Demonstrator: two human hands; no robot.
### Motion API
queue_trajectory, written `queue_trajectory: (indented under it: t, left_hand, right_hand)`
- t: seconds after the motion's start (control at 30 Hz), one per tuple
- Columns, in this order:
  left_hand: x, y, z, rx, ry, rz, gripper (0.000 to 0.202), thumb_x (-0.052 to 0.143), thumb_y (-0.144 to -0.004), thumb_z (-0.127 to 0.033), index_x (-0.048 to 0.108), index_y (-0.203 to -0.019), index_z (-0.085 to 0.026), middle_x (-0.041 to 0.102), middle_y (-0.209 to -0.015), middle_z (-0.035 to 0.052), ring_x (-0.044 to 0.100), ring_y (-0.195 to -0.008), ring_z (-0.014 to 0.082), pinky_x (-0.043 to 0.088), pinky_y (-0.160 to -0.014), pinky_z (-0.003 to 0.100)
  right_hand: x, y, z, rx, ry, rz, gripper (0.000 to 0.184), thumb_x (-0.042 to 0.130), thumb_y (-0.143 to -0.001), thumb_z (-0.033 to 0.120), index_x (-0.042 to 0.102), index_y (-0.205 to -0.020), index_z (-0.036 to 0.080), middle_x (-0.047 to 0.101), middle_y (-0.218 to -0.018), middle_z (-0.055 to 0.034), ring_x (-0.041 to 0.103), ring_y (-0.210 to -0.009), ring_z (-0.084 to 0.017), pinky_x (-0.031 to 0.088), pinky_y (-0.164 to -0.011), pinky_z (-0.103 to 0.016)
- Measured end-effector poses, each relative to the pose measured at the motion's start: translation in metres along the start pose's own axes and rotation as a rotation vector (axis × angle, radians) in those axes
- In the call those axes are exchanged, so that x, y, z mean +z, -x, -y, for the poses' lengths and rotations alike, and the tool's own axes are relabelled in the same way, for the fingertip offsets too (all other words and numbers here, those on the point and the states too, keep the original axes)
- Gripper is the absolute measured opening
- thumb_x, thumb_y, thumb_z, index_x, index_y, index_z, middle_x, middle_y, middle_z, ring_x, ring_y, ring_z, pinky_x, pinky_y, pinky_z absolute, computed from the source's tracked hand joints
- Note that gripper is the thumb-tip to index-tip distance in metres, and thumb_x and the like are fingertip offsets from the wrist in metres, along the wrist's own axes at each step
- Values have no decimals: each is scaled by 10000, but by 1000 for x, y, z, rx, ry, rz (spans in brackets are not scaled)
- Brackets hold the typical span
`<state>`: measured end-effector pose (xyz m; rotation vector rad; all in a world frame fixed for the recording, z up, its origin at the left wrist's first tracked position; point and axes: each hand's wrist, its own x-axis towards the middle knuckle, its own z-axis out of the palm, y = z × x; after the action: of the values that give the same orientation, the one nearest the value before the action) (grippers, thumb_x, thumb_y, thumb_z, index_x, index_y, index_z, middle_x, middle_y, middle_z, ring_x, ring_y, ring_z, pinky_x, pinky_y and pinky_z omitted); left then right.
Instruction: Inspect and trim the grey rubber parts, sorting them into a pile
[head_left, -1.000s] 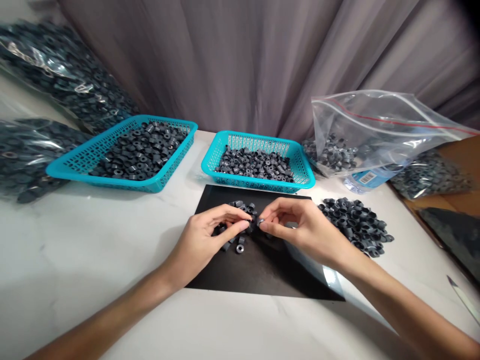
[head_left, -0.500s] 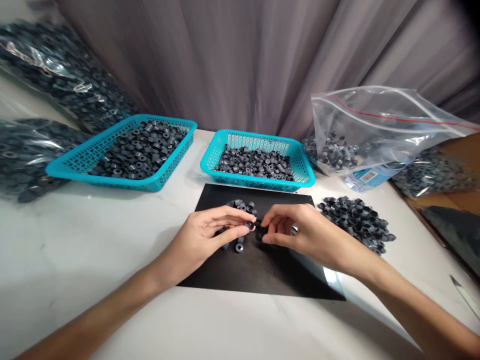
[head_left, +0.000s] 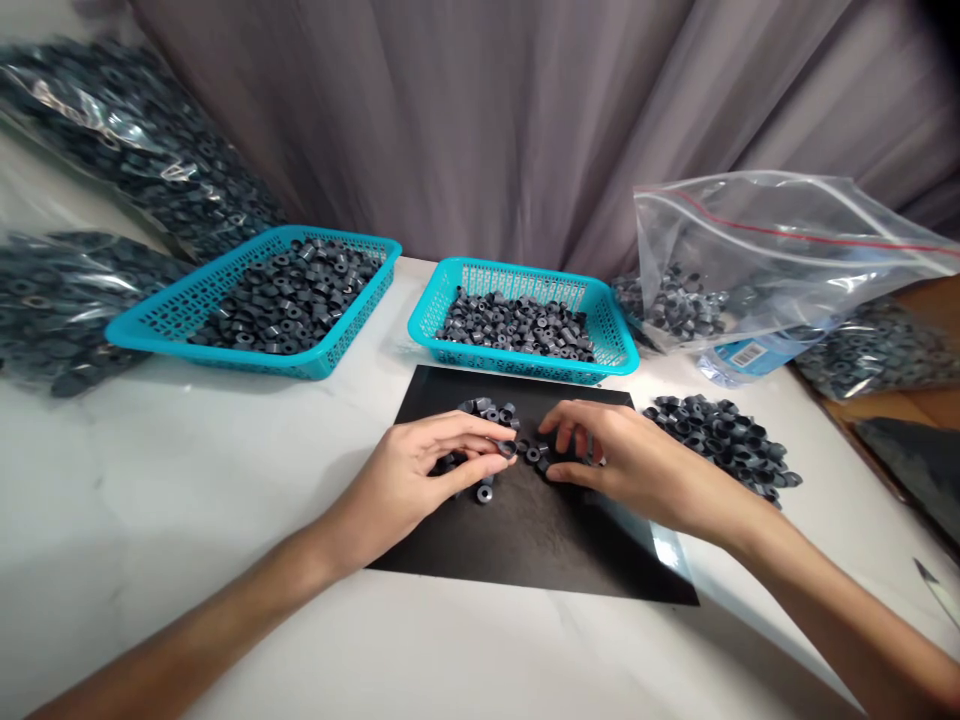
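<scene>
A black mat (head_left: pixel 525 530) lies on the white table with a small heap of dark grey ring-shaped parts (head_left: pixel 491 412) at its far side. My left hand (head_left: pixel 416 475) rests on the mat, its thumb and forefinger pinched on one grey ring (head_left: pixel 507 449). My right hand (head_left: pixel 626 460) lies just to the right, fingers curled down onto the loose rings (head_left: pixel 534 452) between the hands; whether it grips one I cannot make out. A single ring (head_left: pixel 485 492) lies under my left hand's fingertips.
Two turquoise baskets of grey rings stand behind the mat, one at left (head_left: pixel 262 300), one centre (head_left: pixel 525 320). A loose pile of rings (head_left: pixel 724 435) lies right of the mat. An open zip bag (head_left: pixel 757 260) and sealed bags (head_left: pixel 112 130) surround them. A blade tip (head_left: pixel 937 590) shows far right.
My right hand has sunk from a raised pinch to the mat, fingers spread lower over the rings. My left hand keeps its pinch and has barely shifted.
</scene>
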<state>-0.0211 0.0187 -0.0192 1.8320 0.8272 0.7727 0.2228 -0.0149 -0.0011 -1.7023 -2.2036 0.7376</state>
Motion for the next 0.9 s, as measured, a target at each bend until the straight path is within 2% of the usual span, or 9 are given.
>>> queue_trajectory:
  t: [0.07,0.17,0.27,0.4,0.5,0.6,0.73,0.83,0.9]
  left_hand:
    - [1,1,-1,74,-103,4,176,685,-890,-245,742,-1055,-224,760,-1047,20,716,-915,154,573,-869,265]
    - [1,3,-3,235,-297,26,189,670,-903,-216,737,-1077,-246,751,-1109,15,671,-1044,170,506,-983,314]
    - [-6,0,-5,346,-436,-20,216,655,-913,-204,721,-1110,-262,728,-1170,16,615,-1146,184,444,-1044,347]
    - [-24,-6,-7,318,-520,-204,149,630,-926,-227,706,-1053,-243,720,-1089,17,622,-1093,190,431,-1030,351]
    - [-32,-9,-6,299,-586,-222,87,604,-938,-243,686,-965,-227,705,-995,8,623,-1018,188,435,-979,338]
    - [-36,-9,-5,318,-659,-94,77,585,-941,-238,660,-932,-220,685,-970,7,604,-978,183,422,-943,332]
    - [-43,-5,-9,281,-689,149,47,620,-889,-246,628,-932,-230,647,-962,1,576,-932,180,413,-901,318]
    - [-49,-2,-13,224,-658,249,104,657,-844,-262,601,-926,-231,614,-944,-3,564,-906,176,400,-941,317]
    - [-51,-2,-14,206,-649,282,128,677,-823,-264,600,-920,-230,600,-941,-3,560,-905,177,392,-960,319]
  right_hand:
    - [-6,3,-1,-4,34,4,283,699,-870,359,623,-1127,268,675,-953,-21,618,-851,-198,431,-711,-306]
    - [-18,13,-2,-32,121,60,257,747,-821,382,631,-1025,276,678,-931,-18,614,-819,-210,413,-681,-306]
    - [-26,21,-1,6,145,172,195,763,-796,292,618,-925,270,683,-839,-2,607,-742,-204,392,-622,-297]
    - [-23,21,-1,3,79,211,109,634,-850,153,618,-862,261,684,-791,-5,604,-743,-194,406,-607,-284]
    - [-20,20,-3,-18,56,182,101,633,-847,160,613,-868,256,674,-810,-5,593,-728,-186,412,-595,-283]
    - [-20,23,-3,-16,83,212,165,692,-804,145,595,-890,248,670,-901,-11,596,-799,-194,435,-656,-296]
    - [-18,20,-4,-29,98,220,132,628,-854,127,585,-878,249,665,-882,-8,595,-800,-191,435,-665,-298]
    - [-13,13,1,-71,24,131,61,642,-909,255,583,-928,258,671,-878,-4,603,-762,-180,450,-660,-294]
    - [-7,9,9,-94,-30,67,113,647,-926,344,580,-956,258,668,-863,-3,604,-733,-171,458,-650,-291]
